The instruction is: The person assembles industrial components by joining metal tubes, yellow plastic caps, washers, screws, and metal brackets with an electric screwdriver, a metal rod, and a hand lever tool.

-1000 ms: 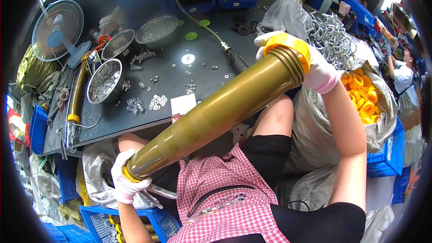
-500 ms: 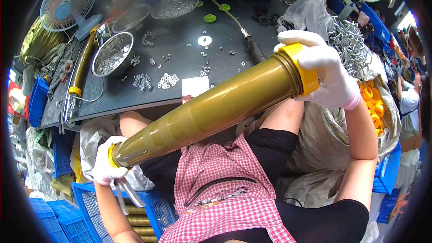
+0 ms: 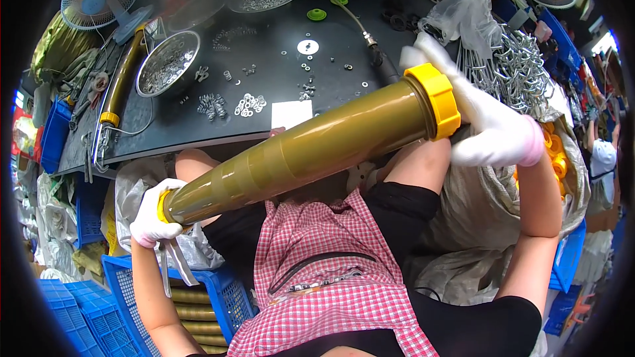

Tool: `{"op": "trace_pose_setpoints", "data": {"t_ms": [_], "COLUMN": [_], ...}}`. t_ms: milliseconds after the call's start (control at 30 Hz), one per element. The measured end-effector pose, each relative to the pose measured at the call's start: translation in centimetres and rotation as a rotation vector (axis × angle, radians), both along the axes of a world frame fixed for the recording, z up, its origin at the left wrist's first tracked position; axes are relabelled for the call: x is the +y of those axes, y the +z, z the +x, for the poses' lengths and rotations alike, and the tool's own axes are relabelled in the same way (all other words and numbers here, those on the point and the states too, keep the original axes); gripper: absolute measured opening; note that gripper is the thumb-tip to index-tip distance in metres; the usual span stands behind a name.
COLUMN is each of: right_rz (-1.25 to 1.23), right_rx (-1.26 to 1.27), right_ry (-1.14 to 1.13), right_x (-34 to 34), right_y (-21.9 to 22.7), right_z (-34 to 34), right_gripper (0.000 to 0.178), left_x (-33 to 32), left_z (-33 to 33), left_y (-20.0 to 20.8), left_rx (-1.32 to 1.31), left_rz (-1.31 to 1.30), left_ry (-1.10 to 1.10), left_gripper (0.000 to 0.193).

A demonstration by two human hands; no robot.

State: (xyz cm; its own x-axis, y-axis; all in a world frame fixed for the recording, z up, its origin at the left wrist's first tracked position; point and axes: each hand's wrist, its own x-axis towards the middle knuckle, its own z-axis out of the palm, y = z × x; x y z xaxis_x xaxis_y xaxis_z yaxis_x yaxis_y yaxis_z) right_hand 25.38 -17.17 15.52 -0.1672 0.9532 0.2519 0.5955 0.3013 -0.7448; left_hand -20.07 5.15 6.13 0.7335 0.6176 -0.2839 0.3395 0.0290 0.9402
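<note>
Slanting across my lap is a long olive-green tube [image 3: 297, 149], its upper end toward my right. My left hand [image 3: 153, 215], in a white glove, grips the lower end at a yellow ring [image 3: 163, 206]. At the upper end sits a yellow ribbed cap [image 3: 442, 100]. Beside that cap my gloved right hand [image 3: 489, 116] is open, its fingers stretched out and thumb apart. Part of its palm and fingers lies behind the cap, so whether they touch it is hard to see.
Metal bowls of small parts [image 3: 169, 65] stand on the dark table [image 3: 258, 129], with loose springs [image 3: 211, 107] and washers [image 3: 250, 105]. Metal hooks [image 3: 522, 66] pile at the right, above a sack of yellow rings [image 3: 555, 155]. A blue crate [image 3: 228, 297] holds more tubes at lower left.
My right hand has let go of the yellow cap and opened, shifting slightly right. My left hand still holds the lower end, a little higher in the picture.
</note>
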Motion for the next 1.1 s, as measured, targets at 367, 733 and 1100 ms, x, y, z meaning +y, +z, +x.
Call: {"op": "trace_pose_setpoints", "data": {"t_ms": [367,733,1100], "right_rz": [-0.171,-0.058,-0.636], "right_rx": [0.399,0.152,0.510], "right_ry": [-0.020,-0.313,-0.283], "right_x": [1.4,0.2,-0.7], "right_y": [0.5,-4.7,-4.6], "right_z": [-1.6,-0.5,-2.4], "right_gripper": [0.102,0.098,0.093], "left_x": [0.9,0.1,0.7], "left_z": [-0.1,1.9,-0.3], "left_y": [-0.6,-0.4,0.1], "left_rx": [-0.031,0.121,0.092], "left_rz": [0.123,0.425,0.512], "left_ry": [-0.019,-0.152,-0.220], "left_gripper": [0.079,0.077,0.066]}}
